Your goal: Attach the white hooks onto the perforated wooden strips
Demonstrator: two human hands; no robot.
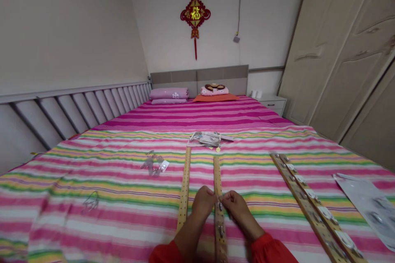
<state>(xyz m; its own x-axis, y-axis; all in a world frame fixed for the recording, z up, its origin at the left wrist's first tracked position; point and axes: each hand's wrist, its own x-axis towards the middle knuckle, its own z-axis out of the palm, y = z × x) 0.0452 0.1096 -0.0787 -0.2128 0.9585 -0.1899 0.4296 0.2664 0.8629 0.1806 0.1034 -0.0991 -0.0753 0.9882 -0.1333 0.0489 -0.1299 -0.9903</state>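
Reaching forward from red sleeves point(266, 250) over a striped bedspread point(123, 222), a person's left hand point(203, 203) and right hand point(236, 205) meet at a narrow wooden strip point(217, 176), one on either side of it. Both forearms angle inward, the wrists are low, and the fingers are curled, with thumbs and forefingers drawn in close to the wood; whether they pinch anything small cannot be told. The strip lies on the bed between the hands, running lengthwise away from the person, its far end beyond the fingertips and its near end close to the picture's lower edge. Slim and yellowish brown, it is dotted with small holes in its far part and carries shiny metal pieces point(220, 230), one just nearer than the fingertips and others farther down. Another perforated strip point(185, 178) lies to the left, partly behind the left forearm, and a clear plastic packet point(205, 139) sits beyond its far end.
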